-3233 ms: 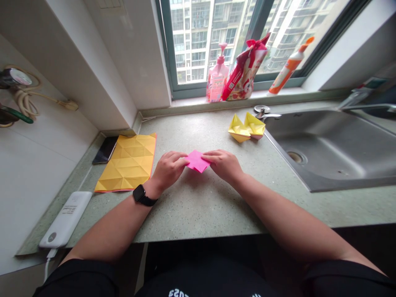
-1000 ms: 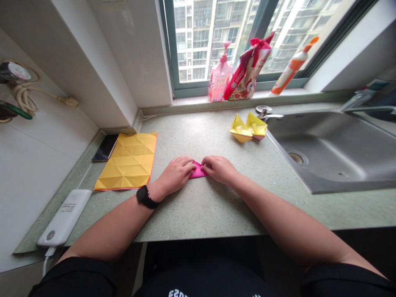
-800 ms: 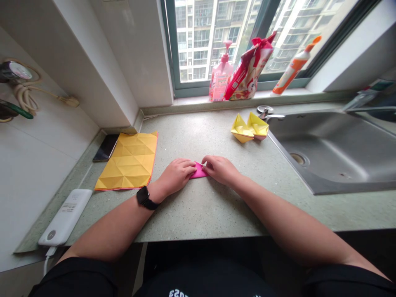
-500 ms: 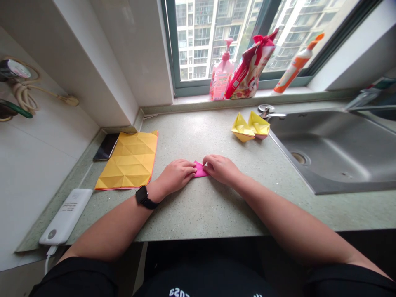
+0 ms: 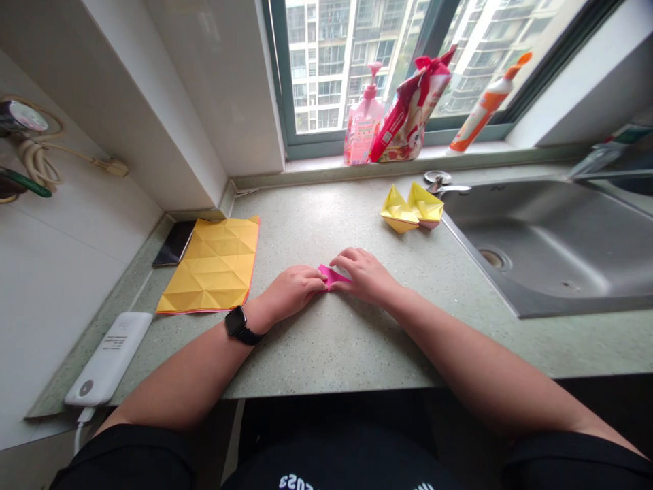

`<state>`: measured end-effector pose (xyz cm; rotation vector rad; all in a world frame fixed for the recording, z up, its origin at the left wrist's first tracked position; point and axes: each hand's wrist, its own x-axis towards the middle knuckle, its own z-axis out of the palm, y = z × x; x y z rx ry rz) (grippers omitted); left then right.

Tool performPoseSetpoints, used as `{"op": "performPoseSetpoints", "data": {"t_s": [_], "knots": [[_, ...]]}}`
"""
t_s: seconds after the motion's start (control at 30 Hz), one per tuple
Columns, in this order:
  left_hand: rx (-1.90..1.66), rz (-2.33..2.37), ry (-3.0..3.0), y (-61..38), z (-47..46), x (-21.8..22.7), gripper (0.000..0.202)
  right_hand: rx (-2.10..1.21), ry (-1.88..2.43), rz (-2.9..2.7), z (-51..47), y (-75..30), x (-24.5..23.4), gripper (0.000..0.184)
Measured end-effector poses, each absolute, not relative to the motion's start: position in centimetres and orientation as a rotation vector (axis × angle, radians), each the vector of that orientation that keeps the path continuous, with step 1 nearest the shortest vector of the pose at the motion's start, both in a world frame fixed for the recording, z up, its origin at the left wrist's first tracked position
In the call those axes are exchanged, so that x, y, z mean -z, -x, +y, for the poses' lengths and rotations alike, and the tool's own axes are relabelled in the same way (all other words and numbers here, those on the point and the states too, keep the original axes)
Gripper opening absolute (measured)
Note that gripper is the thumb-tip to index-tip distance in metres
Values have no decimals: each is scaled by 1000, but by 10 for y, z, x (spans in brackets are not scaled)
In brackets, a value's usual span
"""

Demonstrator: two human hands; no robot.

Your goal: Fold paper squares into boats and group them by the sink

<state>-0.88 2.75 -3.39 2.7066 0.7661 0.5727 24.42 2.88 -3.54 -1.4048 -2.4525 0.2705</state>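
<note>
A small folded pink paper (image 5: 330, 275) lies on the green speckled counter (image 5: 326, 340), mostly covered by my hands. My left hand (image 5: 290, 290), with a black watch on the wrist, has its fingers curled and pinches the paper's left side. My right hand (image 5: 363, 274) presses its fingertips on the paper's right side, fingers bent and close together. Only a narrow pink strip shows between the two hands.
A creased yellow sheet (image 5: 213, 265) and a dark phone (image 5: 173, 243) lie to the left, a white power bank (image 5: 109, 358) nearer. Two yellow folded paper shapes (image 5: 411, 207) sit by the steel sink (image 5: 551, 238). A pink pump bottle (image 5: 361, 126), red bag (image 5: 405, 116) and orange bottle (image 5: 484, 105) stand on the sill.
The pink paper was held up open between both hands; it now lies flat on the counter, folded smaller. My right fingers have lifted slightly and slid over it.
</note>
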Motion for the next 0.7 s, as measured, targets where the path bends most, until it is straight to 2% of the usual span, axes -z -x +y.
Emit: {"op": "performPoseSetpoints", "data": {"t_s": [0.27, 0.43, 0.7], "knots": [[-492, 764, -2743, 9, 26, 32, 25, -268, 1476, -2432, 35, -253, 52, 56], [-475, 779, -2774, 8, 23, 33, 28, -340, 1589, -2462, 45, -273, 55, 77], [-394, 770, -2826, 9, 20, 31, 41, -529, 1482, -2478, 55, -306, 46, 72]]}}
